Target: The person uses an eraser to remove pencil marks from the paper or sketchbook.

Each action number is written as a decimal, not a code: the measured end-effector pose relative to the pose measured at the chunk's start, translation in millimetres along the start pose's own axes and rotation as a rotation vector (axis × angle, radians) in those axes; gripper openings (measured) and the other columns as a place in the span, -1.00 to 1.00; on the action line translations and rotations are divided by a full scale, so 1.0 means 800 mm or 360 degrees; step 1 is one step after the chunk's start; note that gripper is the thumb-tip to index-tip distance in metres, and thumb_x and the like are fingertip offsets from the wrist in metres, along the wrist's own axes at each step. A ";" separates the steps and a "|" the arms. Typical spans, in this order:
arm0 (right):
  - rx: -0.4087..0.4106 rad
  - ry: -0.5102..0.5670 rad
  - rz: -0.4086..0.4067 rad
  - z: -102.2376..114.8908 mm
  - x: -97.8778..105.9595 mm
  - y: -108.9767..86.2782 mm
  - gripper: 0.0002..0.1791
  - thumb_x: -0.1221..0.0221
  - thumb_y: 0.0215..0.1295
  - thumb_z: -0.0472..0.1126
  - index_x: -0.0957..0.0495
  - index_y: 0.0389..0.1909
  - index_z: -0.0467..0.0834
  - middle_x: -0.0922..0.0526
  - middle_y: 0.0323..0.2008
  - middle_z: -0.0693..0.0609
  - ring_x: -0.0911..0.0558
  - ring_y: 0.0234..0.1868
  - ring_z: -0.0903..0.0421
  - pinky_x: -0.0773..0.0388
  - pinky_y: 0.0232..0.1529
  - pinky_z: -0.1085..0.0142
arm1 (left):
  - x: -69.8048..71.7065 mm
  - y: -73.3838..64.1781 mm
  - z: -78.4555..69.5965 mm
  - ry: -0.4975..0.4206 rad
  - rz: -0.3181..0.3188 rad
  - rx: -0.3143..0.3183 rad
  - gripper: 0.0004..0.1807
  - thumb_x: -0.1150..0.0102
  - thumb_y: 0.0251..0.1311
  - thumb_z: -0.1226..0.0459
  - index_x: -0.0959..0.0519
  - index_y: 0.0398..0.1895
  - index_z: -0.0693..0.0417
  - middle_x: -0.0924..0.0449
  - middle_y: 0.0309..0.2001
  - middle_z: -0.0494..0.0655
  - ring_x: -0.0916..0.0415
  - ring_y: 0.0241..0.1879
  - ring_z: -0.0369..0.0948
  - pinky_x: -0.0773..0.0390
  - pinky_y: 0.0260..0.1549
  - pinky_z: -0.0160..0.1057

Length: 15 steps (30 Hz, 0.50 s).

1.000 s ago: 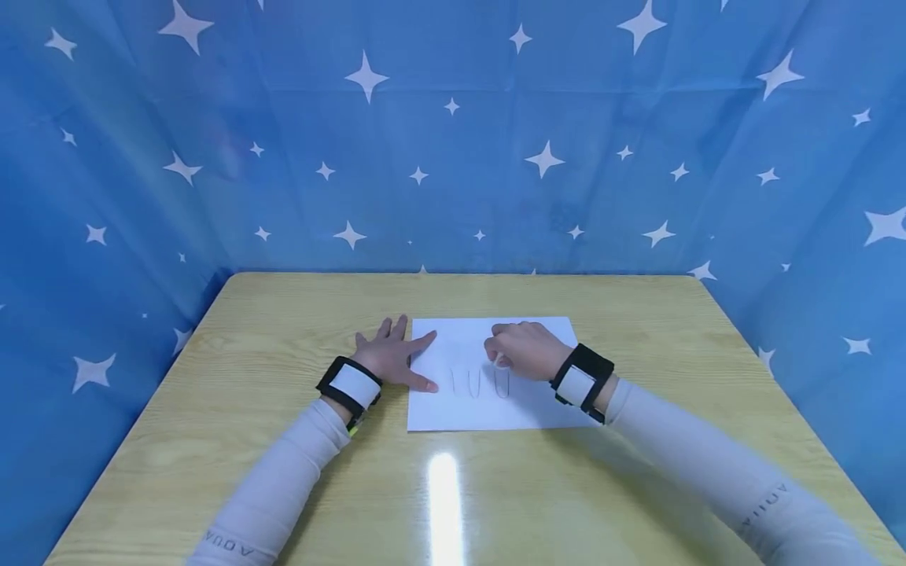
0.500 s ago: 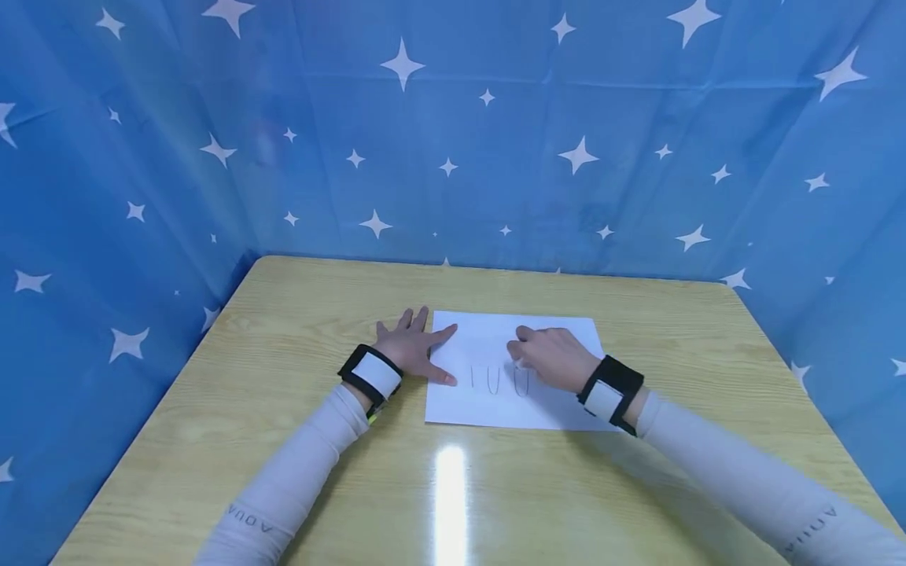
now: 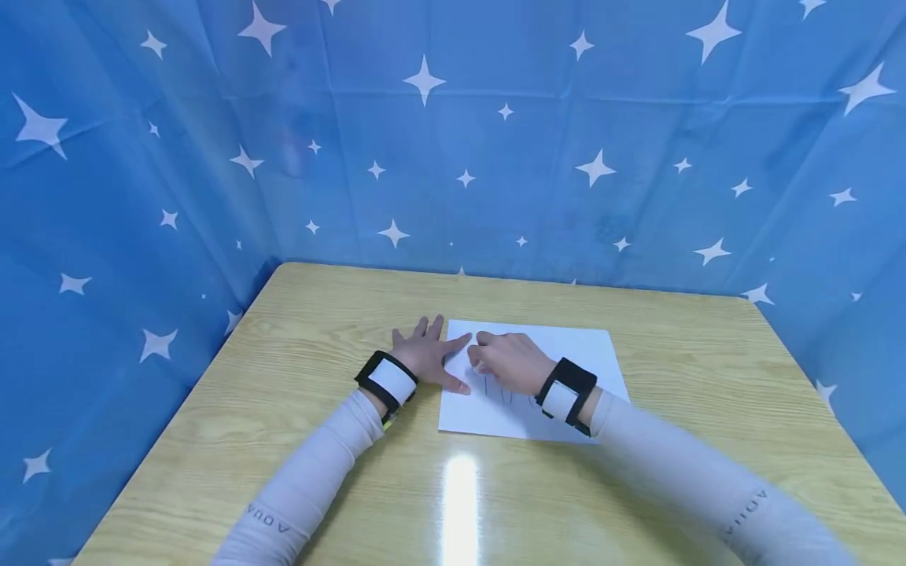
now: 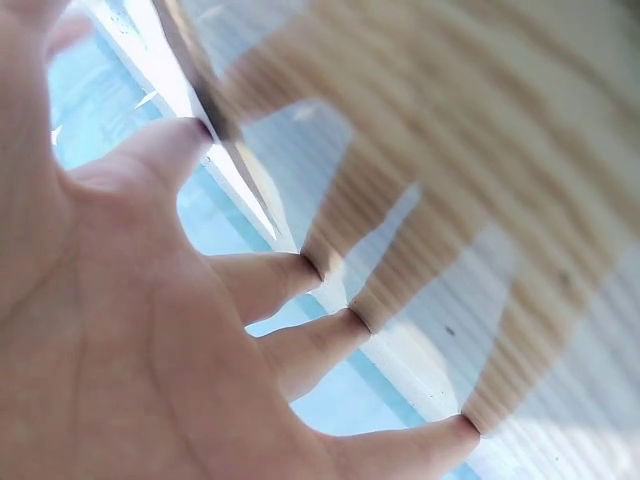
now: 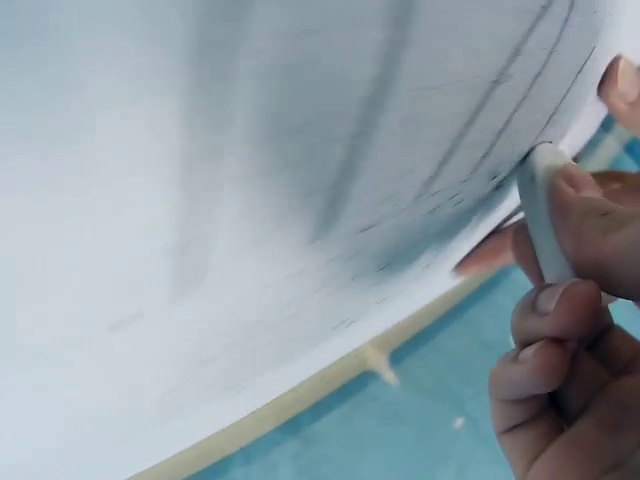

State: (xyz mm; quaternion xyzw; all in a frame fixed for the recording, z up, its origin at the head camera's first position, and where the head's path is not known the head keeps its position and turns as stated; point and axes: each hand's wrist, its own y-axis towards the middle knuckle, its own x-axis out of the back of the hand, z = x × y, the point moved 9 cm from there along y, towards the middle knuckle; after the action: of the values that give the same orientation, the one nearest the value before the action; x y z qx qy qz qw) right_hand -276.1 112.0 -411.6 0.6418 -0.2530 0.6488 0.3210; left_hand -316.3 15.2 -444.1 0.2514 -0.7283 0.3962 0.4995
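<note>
A white sheet of paper lies on the table, with thin dark pencil strokes on it, some curved like a U. My left hand is spread flat at the sheet's left edge, thumb and index finger on the paper, the other fingertips on the wood. In my right hand a white eraser is pinched between thumb and fingers. Its end touches the paper at the upper part of the leftmost strokes, close to the left index finger. From the head view the right hand mostly hides the eraser.
The wooden table extends on all sides of the paper. A bright light reflection shows near its front. Behind and beside it hangs a blue curtain with white stars. Small dark crumbs or marks dot the paper in the right wrist view.
My right hand has moved left across the paper, from the rightmost U-shaped stroke to the leftmost stroke. The left hand stays at the sheet's edge. The head view has shifted.
</note>
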 end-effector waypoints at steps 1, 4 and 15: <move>-0.0023 -0.0029 -0.0010 -0.006 0.002 -0.008 -0.90 -0.31 0.17 -0.19 -0.65 -0.29 -0.04 -0.59 -0.36 0.03 -0.51 -0.54 0.20 -0.61 -0.45 0.25 | 0.003 0.000 0.001 0.0011 -0.0009 0.0006 0.12 -0.13 -0.17 -0.46 0.04 0.51 -0.45 0.29 0.53 0.20 0.35 0.44 0.19 0.10 0.17 0.58; -0.0151 -0.0060 -0.0034 -0.039 0.015 -0.043 -0.92 -0.33 0.14 -0.22 -0.66 -0.33 -0.02 -0.54 -0.43 0.08 -0.45 -0.59 0.21 -0.56 -0.51 0.26 | 0.016 -0.002 0.005 0.0044 -0.0032 0.0025 0.13 -0.15 -0.19 -0.46 0.03 0.51 -0.46 0.29 0.54 0.18 0.36 0.44 0.18 0.11 0.18 0.57; -0.0199 0.0193 0.0051 -0.019 0.000 -0.017 -0.91 -0.32 0.14 -0.23 -0.70 -0.30 -0.06 -0.64 -0.36 0.06 -0.54 -0.46 0.21 -0.61 -0.36 0.26 | -0.011 0.000 0.006 -0.0018 0.0068 0.0007 0.14 -0.15 -0.16 -0.44 0.06 0.52 -0.40 0.32 0.53 0.22 0.39 0.43 0.22 0.12 0.15 0.59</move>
State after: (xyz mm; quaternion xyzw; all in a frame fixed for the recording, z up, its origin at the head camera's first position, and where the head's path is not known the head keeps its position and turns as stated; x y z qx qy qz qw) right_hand -276.1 131.9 -413.7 0.5760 -0.2834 0.6744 0.3649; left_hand -315.2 10.7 -453.4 0.2392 -0.7354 0.4070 0.4862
